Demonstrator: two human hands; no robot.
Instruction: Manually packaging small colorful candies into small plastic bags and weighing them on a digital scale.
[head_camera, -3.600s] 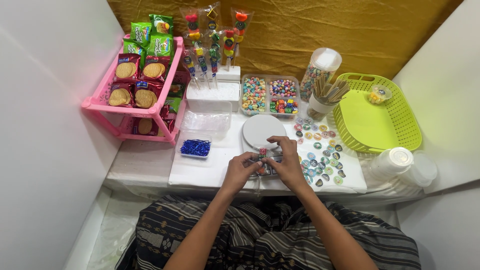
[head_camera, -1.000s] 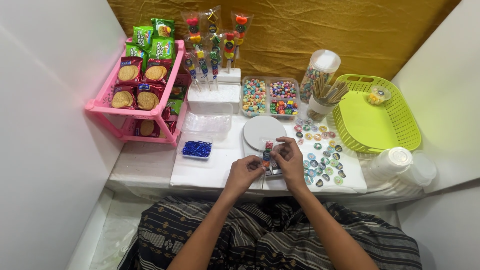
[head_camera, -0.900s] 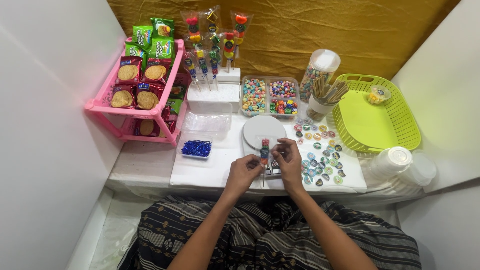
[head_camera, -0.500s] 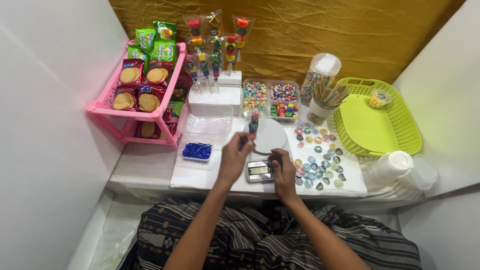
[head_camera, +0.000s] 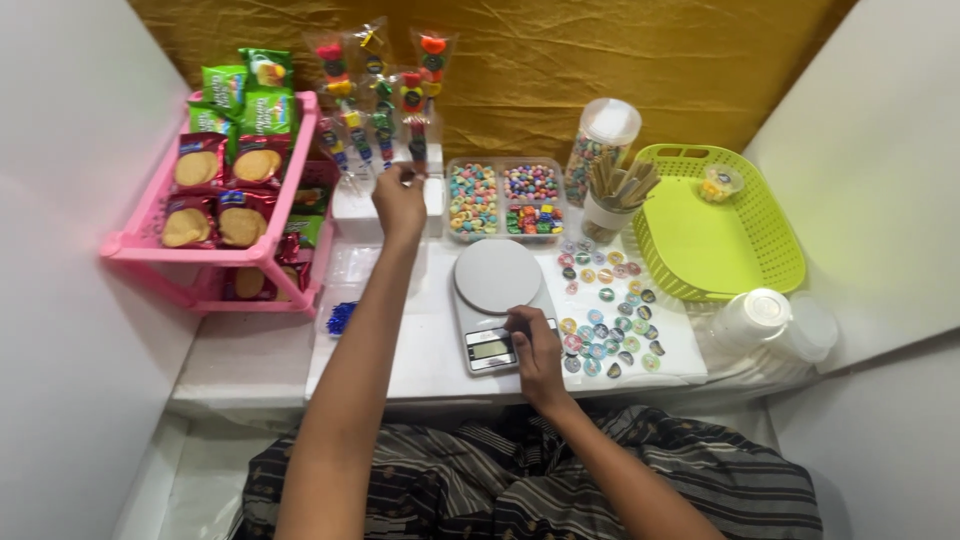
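While the left hand stretches to the far side of the table, I see its fingers pinched on the lower end of a wrapped candy skewer, long axis upright, among the others standing in the white foam block. That arm is extended almost straight. Nearer, the right hand curls loosely, fingertips on the front edge of the white digital kitchen scale, gripping nothing.

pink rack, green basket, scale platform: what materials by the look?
Pink rack: moulded plastic, glossy edges. Green basket: plastic, perforated lattice walls, slight sheen. Kitchen scale: round grey-white platform, matt; plastic or brushed metal, unclear.
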